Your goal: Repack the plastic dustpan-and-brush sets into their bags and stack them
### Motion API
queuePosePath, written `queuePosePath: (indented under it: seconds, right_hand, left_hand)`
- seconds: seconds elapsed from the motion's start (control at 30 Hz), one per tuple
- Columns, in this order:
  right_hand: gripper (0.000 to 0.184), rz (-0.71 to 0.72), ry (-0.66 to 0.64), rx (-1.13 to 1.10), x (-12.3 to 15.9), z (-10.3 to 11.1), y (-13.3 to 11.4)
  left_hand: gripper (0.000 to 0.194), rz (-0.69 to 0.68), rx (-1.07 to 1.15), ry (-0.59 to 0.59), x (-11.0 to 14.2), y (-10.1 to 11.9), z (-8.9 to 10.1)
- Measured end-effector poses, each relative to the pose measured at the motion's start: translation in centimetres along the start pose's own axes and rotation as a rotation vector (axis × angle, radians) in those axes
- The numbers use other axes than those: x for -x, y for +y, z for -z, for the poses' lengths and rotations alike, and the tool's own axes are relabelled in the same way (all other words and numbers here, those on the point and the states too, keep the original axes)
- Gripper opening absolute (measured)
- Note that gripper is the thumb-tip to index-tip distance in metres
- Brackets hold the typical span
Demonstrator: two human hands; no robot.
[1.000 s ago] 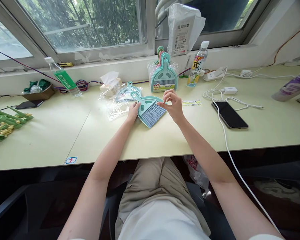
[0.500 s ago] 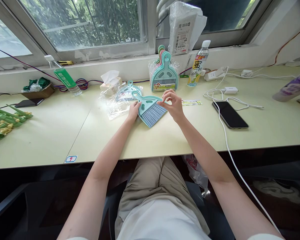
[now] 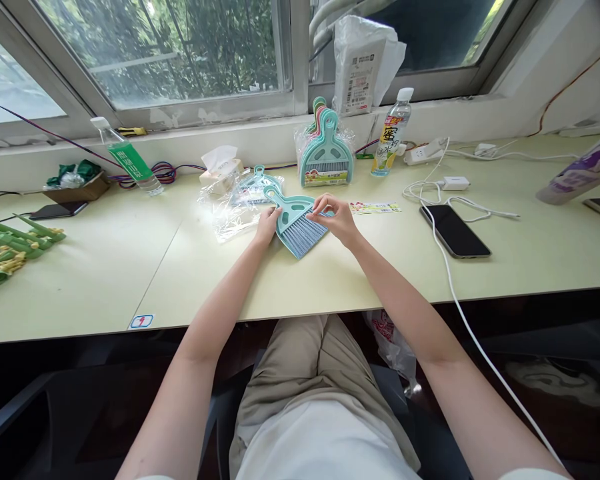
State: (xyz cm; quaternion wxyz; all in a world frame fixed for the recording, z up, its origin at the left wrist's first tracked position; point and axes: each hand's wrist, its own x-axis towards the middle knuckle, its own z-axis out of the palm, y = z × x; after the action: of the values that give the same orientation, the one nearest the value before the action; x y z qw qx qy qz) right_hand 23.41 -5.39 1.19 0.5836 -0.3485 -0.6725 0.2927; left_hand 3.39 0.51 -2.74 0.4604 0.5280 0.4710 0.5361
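Observation:
A mint-green dustpan with a matching hand brush (image 3: 300,227) nested in it lies tilted above the table, its grey-blue bristles facing me. My left hand (image 3: 269,225) is closed on its left edge, below the handle. My right hand (image 3: 337,217) hovers over the right side of the bristles, thumb and fingertips pinched together. Whatever sits in that pinch is too small to make out. Behind them a second mint-green set (image 3: 257,187) lies in clear plastic wrap. A printed label strip (image 3: 375,208) rests to the right of my right hand.
Several wrapped dustpan sets (image 3: 327,157) stand against the wall. A drink bottle (image 3: 393,133) is beside them, and a tissue pack (image 3: 220,167) lies left. At right are a phone (image 3: 455,231) and white cables. Crumpled clear plastic (image 3: 230,220) lies near my left hand.
My right hand has moved slightly left across the bristles, still pinched. My left hand keeps its grip on the dustpan set. The view has shifted a little.

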Motion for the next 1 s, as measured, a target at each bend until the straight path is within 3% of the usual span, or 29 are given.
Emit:
queuePosePath:
  seconds: [0.3, 1.0]
  right_hand:
    - [0.045, -0.155, -0.024, -0.209, -0.3, -0.5, 1.5]
    - [0.051, -0.162, -0.044, -0.320, -0.2, -0.3, 1.0]
  left_hand:
    - [0.020, 0.024, 0.021, -0.013, -0.1, -0.1, 0.1]
    - [0.023, 0.024, -0.006, -0.004, -0.1, 0.1, -0.1]
